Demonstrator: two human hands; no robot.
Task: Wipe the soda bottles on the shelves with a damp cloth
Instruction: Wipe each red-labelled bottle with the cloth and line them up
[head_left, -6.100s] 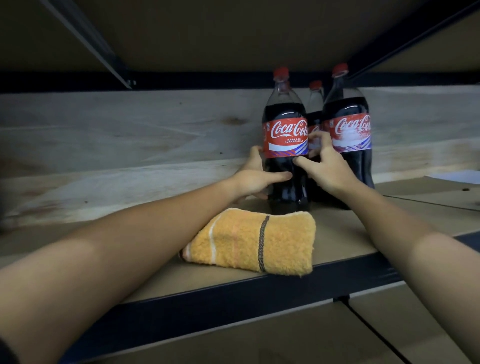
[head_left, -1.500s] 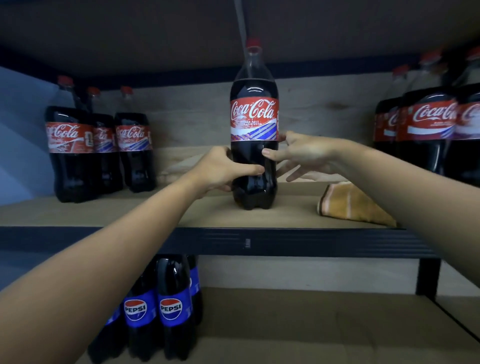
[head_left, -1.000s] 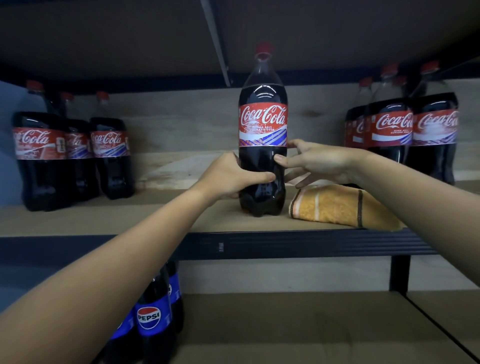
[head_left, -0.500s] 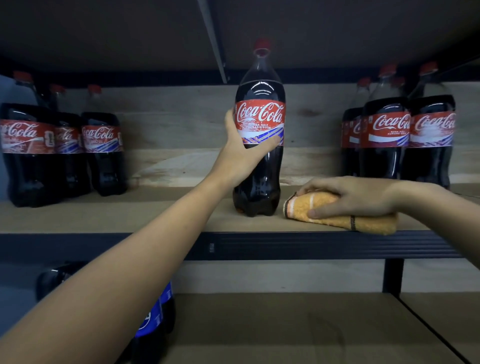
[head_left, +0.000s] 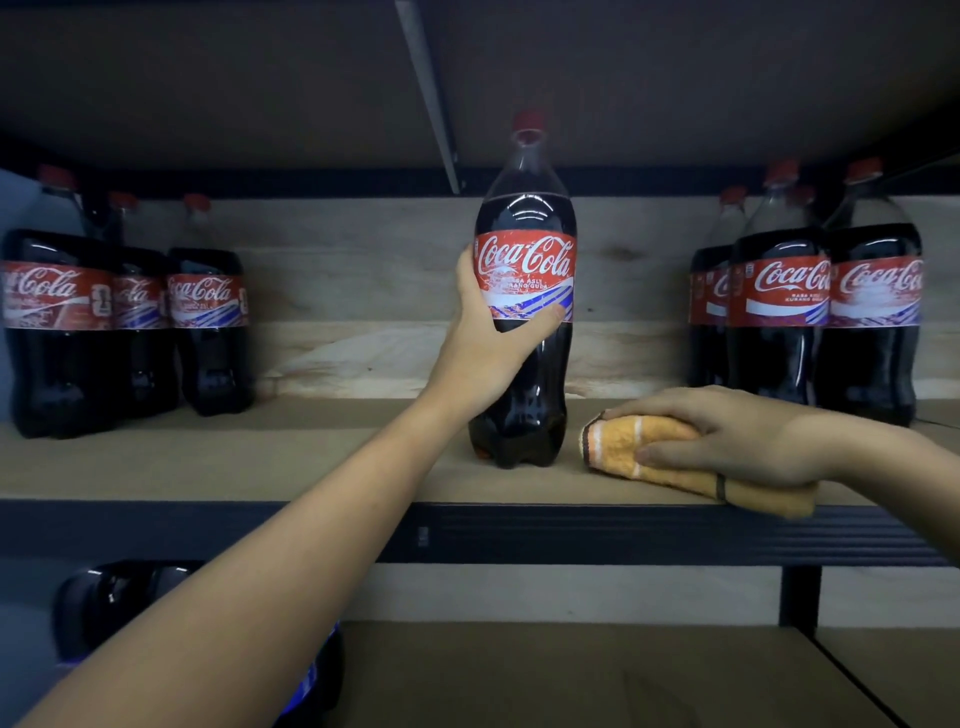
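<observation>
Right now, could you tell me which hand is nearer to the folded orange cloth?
Right. The right hand grips the cloth on the shelf; the left hand holds the middle bottle, apart from it.

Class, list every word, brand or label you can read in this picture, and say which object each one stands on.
"Coca-Cola": red label of the middle bottle, which the left hand grips.
"RASA ASLI KURANG GULA": small print under that logo, only just legible.
"Coca-Cola": labels of the right bottles, partly cut off.
"Cola": labels of the left bottles, partly hidden.
Lower-shelf bottles: no label readable.
Orange cloth under the right hand: no text.
</observation>
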